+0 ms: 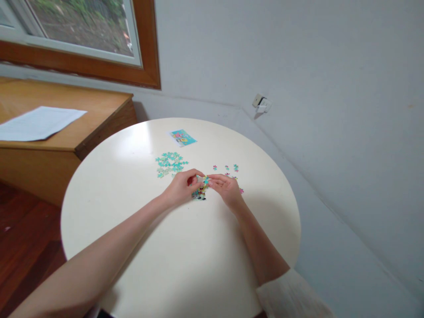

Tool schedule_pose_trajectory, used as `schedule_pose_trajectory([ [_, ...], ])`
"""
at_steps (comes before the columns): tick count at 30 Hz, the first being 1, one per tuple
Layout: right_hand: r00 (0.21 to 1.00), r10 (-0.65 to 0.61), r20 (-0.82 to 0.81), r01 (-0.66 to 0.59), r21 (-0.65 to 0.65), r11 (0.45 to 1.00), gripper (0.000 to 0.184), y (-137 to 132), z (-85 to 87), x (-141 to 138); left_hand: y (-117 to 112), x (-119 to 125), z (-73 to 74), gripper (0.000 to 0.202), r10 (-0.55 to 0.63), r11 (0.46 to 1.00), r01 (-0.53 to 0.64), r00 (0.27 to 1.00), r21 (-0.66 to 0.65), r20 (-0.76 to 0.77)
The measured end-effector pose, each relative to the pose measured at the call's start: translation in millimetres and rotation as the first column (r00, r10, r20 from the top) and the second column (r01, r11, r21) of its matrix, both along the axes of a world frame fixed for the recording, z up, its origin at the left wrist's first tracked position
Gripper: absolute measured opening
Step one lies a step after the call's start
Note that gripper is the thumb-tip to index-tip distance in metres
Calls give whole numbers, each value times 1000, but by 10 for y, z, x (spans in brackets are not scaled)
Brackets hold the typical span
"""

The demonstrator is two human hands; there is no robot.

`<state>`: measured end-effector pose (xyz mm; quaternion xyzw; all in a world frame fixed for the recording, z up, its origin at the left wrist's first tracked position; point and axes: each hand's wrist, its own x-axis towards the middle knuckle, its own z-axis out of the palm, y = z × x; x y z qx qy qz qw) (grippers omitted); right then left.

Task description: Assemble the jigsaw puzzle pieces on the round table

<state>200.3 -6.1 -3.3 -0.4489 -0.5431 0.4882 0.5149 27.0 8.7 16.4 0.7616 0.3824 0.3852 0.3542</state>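
Left hand (183, 186) and right hand (228, 188) are pinching small yellow-teal cardboard jigsaw piece (206, 180), grips nearly closed; multicoloured joined jigsaw section (200, 194) is lying at seven o'clock, nearer left hand.

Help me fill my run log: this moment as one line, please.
left hand: at puzzle pieces | right hand: at same pieces | loose teal pieces: beyond left hand | picture card: farther back on table
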Motion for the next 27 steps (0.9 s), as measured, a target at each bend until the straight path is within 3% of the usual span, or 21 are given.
schedule_pose_trajectory([
  [27, 1000, -1, 3, 1, 12, 1000, 37, -1, 7, -8, -7, -3, 9, 24, -1, 1000, 1, 1000, -14, -10],
])
